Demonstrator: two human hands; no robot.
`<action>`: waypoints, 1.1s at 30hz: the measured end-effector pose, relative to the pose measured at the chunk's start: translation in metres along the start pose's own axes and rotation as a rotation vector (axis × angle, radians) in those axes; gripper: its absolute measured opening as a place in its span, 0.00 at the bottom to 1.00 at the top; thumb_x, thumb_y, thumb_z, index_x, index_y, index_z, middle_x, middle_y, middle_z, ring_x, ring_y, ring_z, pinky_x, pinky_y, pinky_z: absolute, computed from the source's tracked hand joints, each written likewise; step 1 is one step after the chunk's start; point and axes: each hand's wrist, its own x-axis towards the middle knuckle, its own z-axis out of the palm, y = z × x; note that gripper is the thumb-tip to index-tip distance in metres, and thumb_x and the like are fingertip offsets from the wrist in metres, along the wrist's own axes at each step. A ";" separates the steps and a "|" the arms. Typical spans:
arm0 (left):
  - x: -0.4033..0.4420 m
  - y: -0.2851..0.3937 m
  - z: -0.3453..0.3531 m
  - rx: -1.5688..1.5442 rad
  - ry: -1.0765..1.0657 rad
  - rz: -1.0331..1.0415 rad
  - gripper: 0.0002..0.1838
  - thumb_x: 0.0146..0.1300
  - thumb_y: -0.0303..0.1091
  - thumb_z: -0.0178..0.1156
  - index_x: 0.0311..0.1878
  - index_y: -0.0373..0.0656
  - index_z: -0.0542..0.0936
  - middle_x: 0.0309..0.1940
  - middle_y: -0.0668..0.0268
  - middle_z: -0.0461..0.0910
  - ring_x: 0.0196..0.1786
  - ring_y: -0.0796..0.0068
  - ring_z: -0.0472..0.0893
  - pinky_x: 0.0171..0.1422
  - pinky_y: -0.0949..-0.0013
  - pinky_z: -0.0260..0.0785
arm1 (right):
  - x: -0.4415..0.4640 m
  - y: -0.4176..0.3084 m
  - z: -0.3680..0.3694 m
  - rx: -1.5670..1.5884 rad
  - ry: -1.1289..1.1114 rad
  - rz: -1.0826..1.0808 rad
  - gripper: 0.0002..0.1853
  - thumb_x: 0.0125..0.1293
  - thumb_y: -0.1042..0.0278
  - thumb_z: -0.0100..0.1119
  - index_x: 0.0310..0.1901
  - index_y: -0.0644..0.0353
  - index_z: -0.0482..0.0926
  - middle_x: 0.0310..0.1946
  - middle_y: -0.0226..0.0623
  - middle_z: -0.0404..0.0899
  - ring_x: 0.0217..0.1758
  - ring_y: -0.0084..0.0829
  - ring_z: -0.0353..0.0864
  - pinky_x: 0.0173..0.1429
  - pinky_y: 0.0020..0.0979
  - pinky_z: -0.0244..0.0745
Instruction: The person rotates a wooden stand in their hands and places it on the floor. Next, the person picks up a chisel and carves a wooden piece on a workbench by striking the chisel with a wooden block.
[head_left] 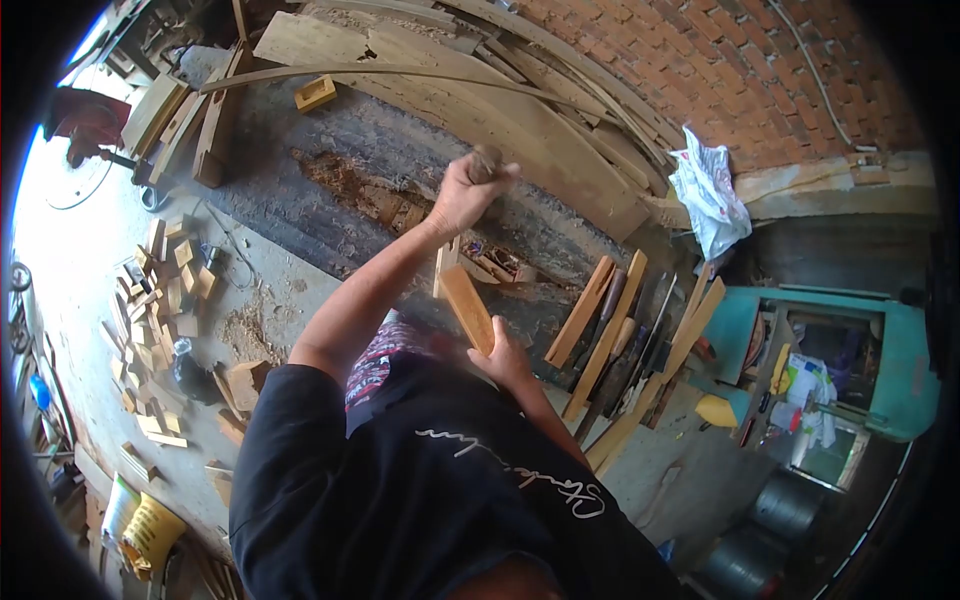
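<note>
Raised over the dark workbench (270, 190), my left hand (465, 200) is closed around a rounded wooden tool end (486, 163), perhaps a mallet or handle. My right hand (505, 358) grips the lower end of a short wooden block (467, 308), which is tilted in front of my body. Behind the block stands a thin pale strip of wood (445, 262). A hollow in the bench (350, 190) holds shavings and wood scraps. The two hands are apart.
Chisels and wooden bars (607, 330) lie at the bench's right end. Long planks (450, 110) line the far side. Wood offcuts (160, 310) cover the floor at left. A teal machine (905, 370) stands at right, near a white bag (708, 195).
</note>
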 end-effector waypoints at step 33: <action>-0.008 -0.141 0.006 -0.250 -0.592 -0.825 0.08 0.60 0.32 0.67 0.33 0.48 0.75 0.20 0.77 0.66 0.18 0.84 0.62 0.24 0.75 0.52 | 0.013 0.060 -0.053 1.672 0.041 0.298 0.25 0.59 0.53 0.57 0.53 0.63 0.71 0.37 0.43 0.78 0.26 0.33 0.79 0.30 0.33 0.76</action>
